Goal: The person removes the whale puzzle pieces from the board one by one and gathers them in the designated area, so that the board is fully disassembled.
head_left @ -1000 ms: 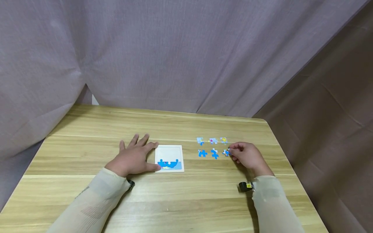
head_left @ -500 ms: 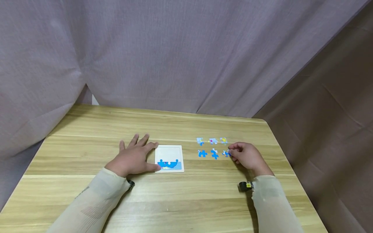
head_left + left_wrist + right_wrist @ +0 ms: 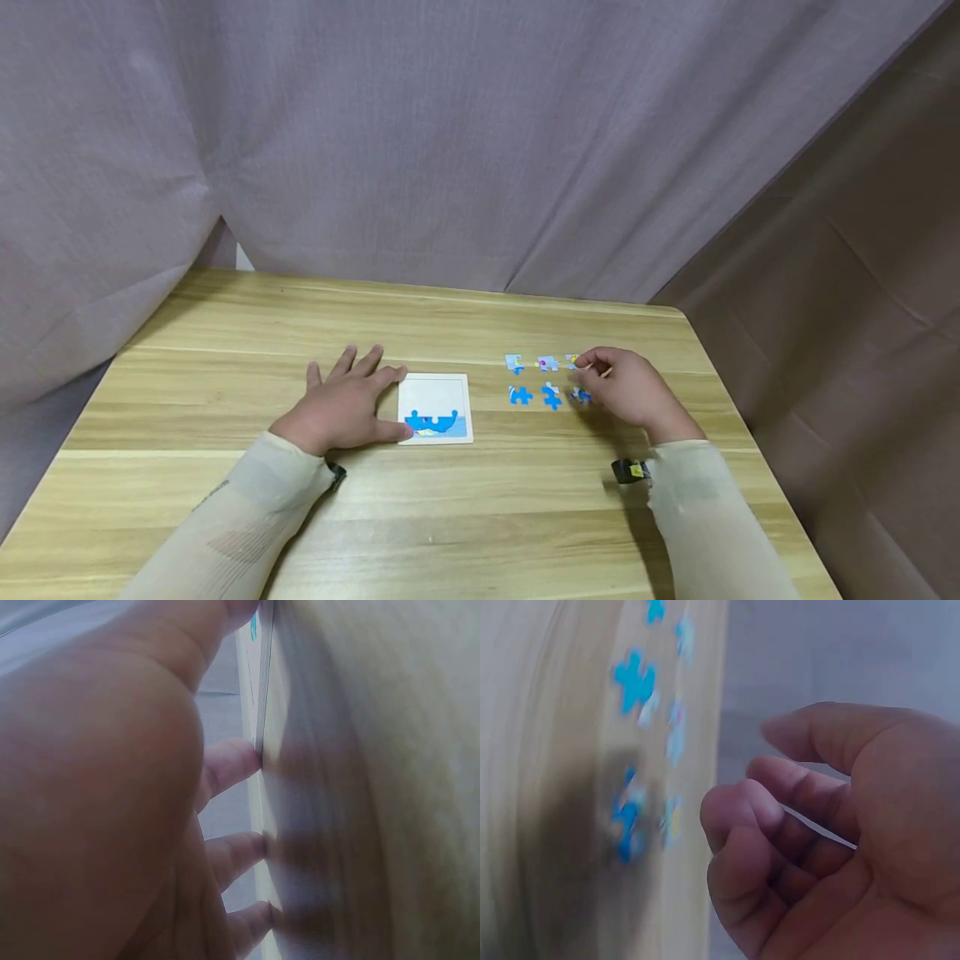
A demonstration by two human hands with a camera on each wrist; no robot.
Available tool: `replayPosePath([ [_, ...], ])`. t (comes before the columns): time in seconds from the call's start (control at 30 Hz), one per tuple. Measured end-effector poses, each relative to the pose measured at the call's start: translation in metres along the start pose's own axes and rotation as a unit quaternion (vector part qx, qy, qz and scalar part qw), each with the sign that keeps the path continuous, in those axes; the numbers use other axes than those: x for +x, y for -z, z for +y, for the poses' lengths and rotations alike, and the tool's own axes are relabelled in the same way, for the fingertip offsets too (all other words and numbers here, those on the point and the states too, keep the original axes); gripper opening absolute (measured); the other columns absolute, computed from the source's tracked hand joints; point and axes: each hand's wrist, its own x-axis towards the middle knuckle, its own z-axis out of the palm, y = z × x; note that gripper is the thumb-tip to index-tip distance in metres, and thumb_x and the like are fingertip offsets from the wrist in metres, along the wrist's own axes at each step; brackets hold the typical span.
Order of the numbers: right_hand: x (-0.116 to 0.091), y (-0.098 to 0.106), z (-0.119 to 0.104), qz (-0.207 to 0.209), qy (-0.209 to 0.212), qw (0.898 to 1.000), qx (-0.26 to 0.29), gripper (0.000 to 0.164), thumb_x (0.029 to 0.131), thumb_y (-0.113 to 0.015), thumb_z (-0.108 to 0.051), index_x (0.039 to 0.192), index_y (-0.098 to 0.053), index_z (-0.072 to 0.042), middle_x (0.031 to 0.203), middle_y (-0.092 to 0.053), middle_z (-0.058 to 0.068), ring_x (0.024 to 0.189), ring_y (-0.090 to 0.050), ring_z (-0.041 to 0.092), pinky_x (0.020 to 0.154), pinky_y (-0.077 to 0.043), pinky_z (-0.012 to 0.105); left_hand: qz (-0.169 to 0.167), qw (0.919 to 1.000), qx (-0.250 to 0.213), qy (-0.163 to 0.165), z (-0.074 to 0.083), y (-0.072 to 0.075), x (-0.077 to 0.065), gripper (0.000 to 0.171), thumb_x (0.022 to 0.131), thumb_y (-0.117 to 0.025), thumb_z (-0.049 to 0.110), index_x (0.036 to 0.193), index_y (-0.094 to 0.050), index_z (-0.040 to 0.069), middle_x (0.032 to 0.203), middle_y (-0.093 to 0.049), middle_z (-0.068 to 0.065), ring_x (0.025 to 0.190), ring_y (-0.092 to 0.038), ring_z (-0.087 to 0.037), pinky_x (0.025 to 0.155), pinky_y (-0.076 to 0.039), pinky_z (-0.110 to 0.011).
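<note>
A square white puzzle tray [image 3: 437,392] lies flat on the table, with joined blue pieces [image 3: 437,423] along its near side. My left hand [image 3: 341,408] is spread flat at the tray's left edge, thumb on the near corner and index fingertip at the far corner. My right hand [image 3: 633,387] hovers above the loose pieces at the right, fingers bent, nothing visible between thumb and fingers. Below it lies a blue-and-white puzzle piece [image 3: 628,817]. A piece with a yellow sun [image 3: 571,359] is partly hidden behind the fingertips.
Left of the right hand lie more loose pieces: a blue one [image 3: 520,396], a blue-and-white one [image 3: 552,397], a light one with a pink swirl [image 3: 547,363] and a pale-and-blue one [image 3: 514,363]. Grey curtains [image 3: 420,150] hang behind the wooden table [image 3: 450,517].
My right hand has let go of the near-right piece, rising and shifting slightly away and left towards the sun piece. The left hand and tray stay put.
</note>
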Motion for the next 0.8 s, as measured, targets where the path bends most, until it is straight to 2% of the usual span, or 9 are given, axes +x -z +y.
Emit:
replayPosePath([
  [0.2,-0.005,-0.012,-0.034,-0.005,0.053,0.999,-0.01,0.022,0.107,-0.076,-0.029,0.123,-0.08,-0.013,0.097,-0.072,0.001,0.075,-0.065,0.018,0.063,-0.052,0.029,0.001,1.0,0.001,0.0,0.001,0.0,0.001,0.099,0.091,-0.079,0.078,0.174,-0.045,0.034,0.19,-0.017,-0.014,0.174,-0.006,-0.055,0.122,-0.001,-0.096],
  [0.4,0.0,-0.04,-0.06,-0.059,0.104,0.992,-0.033,0.014,0.109,-0.075,-0.028,0.117,-0.079,-0.017,0.092,-0.071,-0.006,0.07,-0.057,0.012,0.062,-0.048,0.027,0.001,1.0,0.002,0.0,0.001,0.0,0.001,0.1,0.091,-0.079,0.078,0.174,-0.045,0.034,0.19,-0.017,-0.014,0.174,-0.006,-0.055,0.122,-0.001,-0.096],
  [0.57,0.006,-0.061,-0.079,-0.097,0.154,0.981,-0.064,0.005,0.107,-0.076,-0.027,0.109,-0.079,-0.023,0.085,-0.07,-0.01,0.072,-0.059,0.009,0.07,-0.052,0.03,-0.001,1.0,0.0,0.001,0.002,-0.001,0.002,0.1,0.091,-0.08,0.078,0.174,-0.045,0.035,0.19,-0.017,-0.014,0.174,-0.005,-0.055,0.122,0.0,-0.095],
  [0.8,0.007,-0.087,-0.115,-0.123,0.239,0.958,-0.095,0.005,0.103,-0.08,-0.02,0.107,-0.08,-0.018,0.082,-0.067,-0.012,0.076,-0.059,0.006,0.077,-0.054,0.029,0.0,1.0,0.003,0.002,0.003,-0.001,0.003,0.1,0.09,-0.079,0.079,0.174,-0.046,0.034,0.189,-0.018,-0.015,0.174,-0.007,-0.055,0.122,-0.001,-0.096],
])
